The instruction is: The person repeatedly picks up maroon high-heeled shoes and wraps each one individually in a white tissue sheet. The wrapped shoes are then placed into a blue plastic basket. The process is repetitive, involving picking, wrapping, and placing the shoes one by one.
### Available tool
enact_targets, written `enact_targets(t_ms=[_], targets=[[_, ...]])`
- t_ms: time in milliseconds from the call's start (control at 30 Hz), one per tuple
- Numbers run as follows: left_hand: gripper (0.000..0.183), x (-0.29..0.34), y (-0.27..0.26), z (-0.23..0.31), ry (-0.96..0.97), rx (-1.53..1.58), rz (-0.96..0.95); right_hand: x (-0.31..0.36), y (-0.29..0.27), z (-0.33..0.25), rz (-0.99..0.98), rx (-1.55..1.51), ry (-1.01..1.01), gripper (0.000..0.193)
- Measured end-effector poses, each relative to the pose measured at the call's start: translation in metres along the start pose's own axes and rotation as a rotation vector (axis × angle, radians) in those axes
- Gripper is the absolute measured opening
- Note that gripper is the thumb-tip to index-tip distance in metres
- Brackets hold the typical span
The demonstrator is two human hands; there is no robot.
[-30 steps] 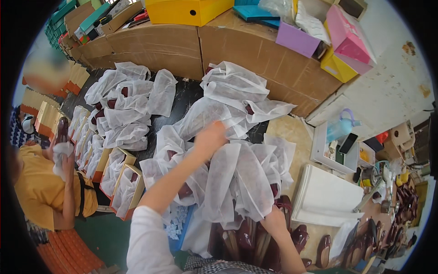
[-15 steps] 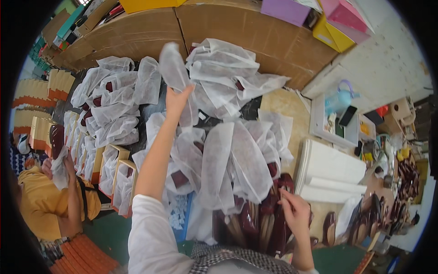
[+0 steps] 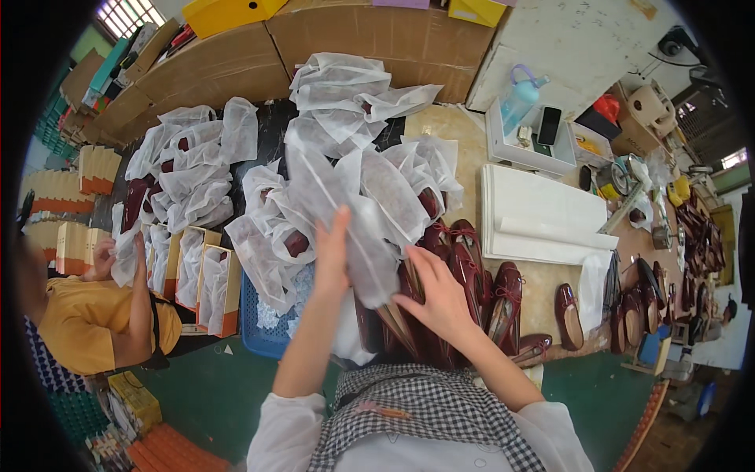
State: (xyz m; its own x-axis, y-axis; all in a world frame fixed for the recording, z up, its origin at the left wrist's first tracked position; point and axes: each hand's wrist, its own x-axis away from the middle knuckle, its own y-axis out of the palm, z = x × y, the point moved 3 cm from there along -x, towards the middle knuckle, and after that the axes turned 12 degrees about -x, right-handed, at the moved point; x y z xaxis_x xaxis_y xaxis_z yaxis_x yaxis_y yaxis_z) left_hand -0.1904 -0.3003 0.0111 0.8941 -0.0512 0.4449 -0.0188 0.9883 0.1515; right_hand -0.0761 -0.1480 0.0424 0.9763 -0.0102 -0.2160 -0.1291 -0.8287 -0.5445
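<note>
A translucent white cloth shoe bag (image 3: pixel 334 197) hangs at an angle in front of me, slightly blurred. My left hand (image 3: pixel 332 256) grips it at its near side, the fingers partly behind the fabric. Whether a shoe is inside the bag I cannot make out. Close to the bag's lower end is my right hand (image 3: pixel 440 299), its thumb and fingers apart over a dark red shoe (image 3: pixel 413 283). More glossy dark red shoes (image 3: pixel 467 267) stand just right of that hand, some with laces. Bagged shoes (image 3: pixel 389 185) lie heaped behind both hands.
A blue basket (image 3: pixel 263 334) holds small white pieces at left. White sheets (image 3: pixel 543 212) are stacked right, before a white box (image 3: pixel 535 157) with a bottle and phone. A co-worker in a yellow shirt (image 3: pixel 102 322) handles a bagged shoe beside open shoe boxes (image 3: pixel 216 287).
My left hand has come nearer with the bag, from the far heap to just above the shoes. My right hand has moved left toward the bag. The whole view has shifted.
</note>
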Motion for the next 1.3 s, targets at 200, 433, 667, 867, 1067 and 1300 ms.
enact_targets(t_ms=[200, 433, 667, 867, 1067, 1300], targets=[[0.063, 0.051, 0.054, -0.034, 0.029, 0.060, -0.256, 0.023, -0.010, -0.009, 0.037, 0.075, 0.062, 0.086], [0.068, 0.051, 0.041, -0.013, -0.038, 0.459, -0.584, 0.021, -0.038, -0.016, 0.038, -0.655, 0.070, 0.081], [0.060, 0.033, 0.030, 0.006, -0.092, 0.654, -0.315, 0.054, -0.064, -0.030, 0.380, -0.073, -0.233, 0.061], [0.063, 0.056, 0.045, -0.002, -0.026, 0.454, -0.269, 0.032, -0.041, -0.046, 0.217, -0.171, 0.016, 0.047], [0.058, 0.041, 0.035, -0.014, 0.337, -0.457, -0.366, 0.044, -0.048, -0.005, 0.160, -0.767, 0.332, 0.038], [0.051, 0.098, 0.047, -0.109, 0.104, -1.212, -1.141, 0.148, -0.135, 0.042, -0.240, -0.310, 0.848, 0.038]])
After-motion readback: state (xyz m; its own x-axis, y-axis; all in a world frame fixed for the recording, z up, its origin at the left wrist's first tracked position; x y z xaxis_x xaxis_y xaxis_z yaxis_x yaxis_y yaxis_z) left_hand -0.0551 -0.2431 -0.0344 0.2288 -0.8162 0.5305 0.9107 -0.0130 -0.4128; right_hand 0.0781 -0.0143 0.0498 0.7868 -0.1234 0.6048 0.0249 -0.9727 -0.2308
